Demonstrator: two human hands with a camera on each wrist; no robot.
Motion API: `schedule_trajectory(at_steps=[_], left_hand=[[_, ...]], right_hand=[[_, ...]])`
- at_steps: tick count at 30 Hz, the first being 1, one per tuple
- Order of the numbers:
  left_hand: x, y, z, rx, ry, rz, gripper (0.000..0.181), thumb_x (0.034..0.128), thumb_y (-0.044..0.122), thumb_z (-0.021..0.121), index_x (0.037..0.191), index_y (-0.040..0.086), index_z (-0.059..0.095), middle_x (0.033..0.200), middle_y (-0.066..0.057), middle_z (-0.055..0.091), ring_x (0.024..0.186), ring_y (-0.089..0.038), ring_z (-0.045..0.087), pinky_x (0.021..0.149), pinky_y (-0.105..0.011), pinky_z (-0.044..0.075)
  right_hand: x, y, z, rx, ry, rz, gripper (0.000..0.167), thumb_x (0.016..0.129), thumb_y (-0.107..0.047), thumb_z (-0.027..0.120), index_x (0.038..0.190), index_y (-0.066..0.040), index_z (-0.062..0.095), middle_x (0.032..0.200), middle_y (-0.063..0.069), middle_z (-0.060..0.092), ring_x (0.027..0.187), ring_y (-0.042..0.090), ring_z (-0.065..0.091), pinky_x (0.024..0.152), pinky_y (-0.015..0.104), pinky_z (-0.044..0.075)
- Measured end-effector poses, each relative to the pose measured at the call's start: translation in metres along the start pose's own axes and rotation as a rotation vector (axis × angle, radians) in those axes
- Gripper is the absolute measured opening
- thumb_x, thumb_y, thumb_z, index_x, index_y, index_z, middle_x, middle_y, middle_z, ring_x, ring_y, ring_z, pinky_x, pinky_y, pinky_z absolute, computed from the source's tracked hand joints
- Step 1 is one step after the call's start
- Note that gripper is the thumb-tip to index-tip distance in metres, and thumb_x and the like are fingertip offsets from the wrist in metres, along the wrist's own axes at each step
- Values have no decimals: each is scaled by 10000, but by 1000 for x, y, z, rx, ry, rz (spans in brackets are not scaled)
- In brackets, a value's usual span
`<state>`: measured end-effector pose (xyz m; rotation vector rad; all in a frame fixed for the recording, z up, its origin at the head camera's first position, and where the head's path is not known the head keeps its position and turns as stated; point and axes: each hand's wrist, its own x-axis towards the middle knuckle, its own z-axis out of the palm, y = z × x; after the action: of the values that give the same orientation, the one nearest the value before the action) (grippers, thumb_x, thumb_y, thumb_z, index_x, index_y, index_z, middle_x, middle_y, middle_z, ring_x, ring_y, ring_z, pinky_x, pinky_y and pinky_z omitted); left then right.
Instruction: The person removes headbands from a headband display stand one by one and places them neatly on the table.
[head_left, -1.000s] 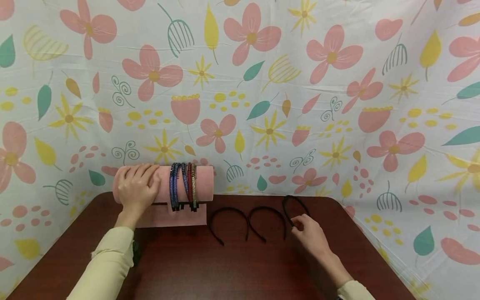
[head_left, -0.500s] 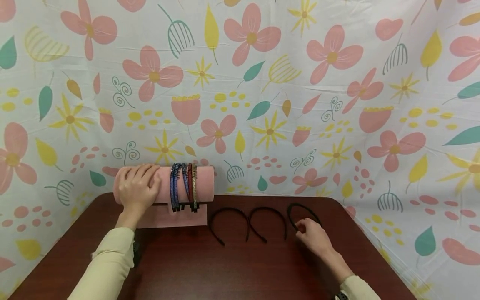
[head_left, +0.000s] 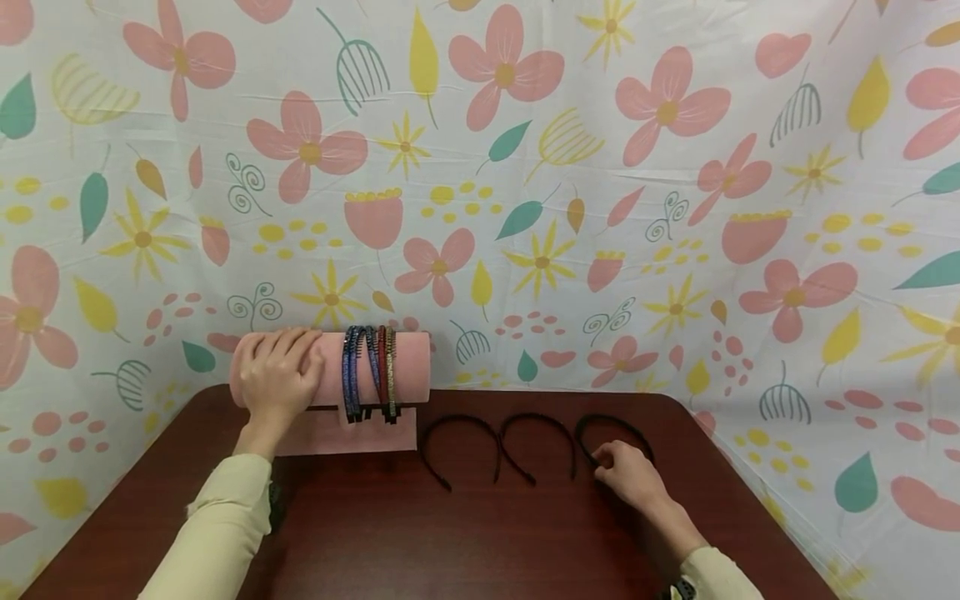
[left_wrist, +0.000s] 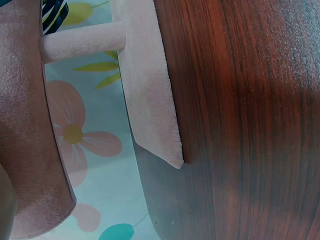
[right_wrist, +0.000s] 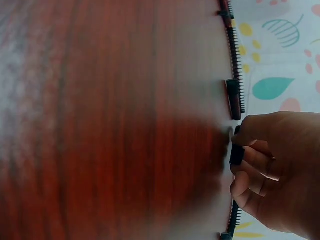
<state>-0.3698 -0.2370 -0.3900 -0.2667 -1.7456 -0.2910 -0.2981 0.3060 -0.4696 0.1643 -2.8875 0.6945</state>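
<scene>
Pink roll: I have a horizontal, pink plush-covered roll (head_left: 411,367) in my head view, held above a flat pink plush base (head_left: 390,437) by a short pink post (left_wrist: 82,42).
Left hand: my left hand (head_left: 273,371) lies over the left end of the pink roll, fingers curved across its top, holding it.
Glittery headbands: blue, red and gold glittery headbands (head_left: 372,367) sit close together around the pink roll, right of its middle, dark ends hanging below it.
First black headband: a thin black arched headband (head_left: 460,417) lies just right of the pink roll's base.
Second black headband: a matching black arched headband (head_left: 537,415) lies farther right of the roll, close beside the first.
Third black headband: another black arched headband (head_left: 611,417) is farthest right of the roll; I can't tell whether all of it touches the surface.
Right hand: well right of the roll, my right hand (head_left: 630,475) is nearly closed, pinching the third headband's near end between thumb and fingers.
Tabletop: a dark reddish-brown wood-grain tabletop (head_left: 450,542) extends beneath and in front of the roll.
Backdrop: a white flower-printed cloth (head_left: 480,167) hangs behind the roll.
</scene>
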Motion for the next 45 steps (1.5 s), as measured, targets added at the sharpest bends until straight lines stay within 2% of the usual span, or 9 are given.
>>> schedule_trajectory(at_steps=[7, 12, 15, 20, 26, 45], left_hand=[[2, 2, 1, -9, 17, 5, 348, 912, 309, 520, 1038, 114, 780, 1035, -108, 754, 947, -347, 678, 933, -529, 460], [3, 3, 1, -15, 19, 0, 354, 910, 316, 519, 1023, 110, 783, 1033, -105, 756, 947, -348, 681, 936, -523, 461], [3, 3, 2, -15, 14, -1, 357, 911, 319, 517, 1017, 107, 784, 1032, -106, 755, 949, -348, 681, 938, -523, 461], [2, 3, 3, -14, 13, -6, 356, 913, 321, 516, 1024, 113, 782, 1030, -105, 756, 946, -347, 681, 937, -522, 463], [1, 2, 3, -8, 17, -4, 357, 910, 319, 513, 1019, 115, 785, 1028, -100, 757, 940, -341, 683, 935, -521, 463], [1, 1, 0, 3, 11, -3, 356, 908, 315, 514, 1014, 110, 784, 1028, -101, 756, 935, -340, 681, 933, -532, 460]], right_hand=[[1, -3, -6, -17, -30, 3, 244, 882, -95, 671, 1118, -37, 693, 1106, 138, 676, 809, 190, 630, 638, 361, 504], [0, -9, -12, -41, -14, -9, 226, 902, -133, 664, 1113, -66, 705, 1154, 147, 679, 910, 272, 665, 676, 421, 529], [0, -14, -14, -38, -1, -20, 215, 915, -153, 664, 1113, -84, 711, 1157, 129, 686, 930, 279, 673, 683, 421, 538], [1, -25, -16, -6, 7, -39, 213, 922, -154, 662, 1119, -89, 710, 1117, 90, 701, 824, 185, 658, 620, 343, 507], [3, -41, -13, 20, 13, -52, 187, 931, -149, 653, 1102, -107, 714, 977, 17, 695, 745, 87, 597, 582, 279, 470], [8, -98, -6, 77, 53, -119, 115, 913, -172, 683, 1016, -210, 718, 913, -57, 653, 655, 69, 532, 541, 252, 422]])
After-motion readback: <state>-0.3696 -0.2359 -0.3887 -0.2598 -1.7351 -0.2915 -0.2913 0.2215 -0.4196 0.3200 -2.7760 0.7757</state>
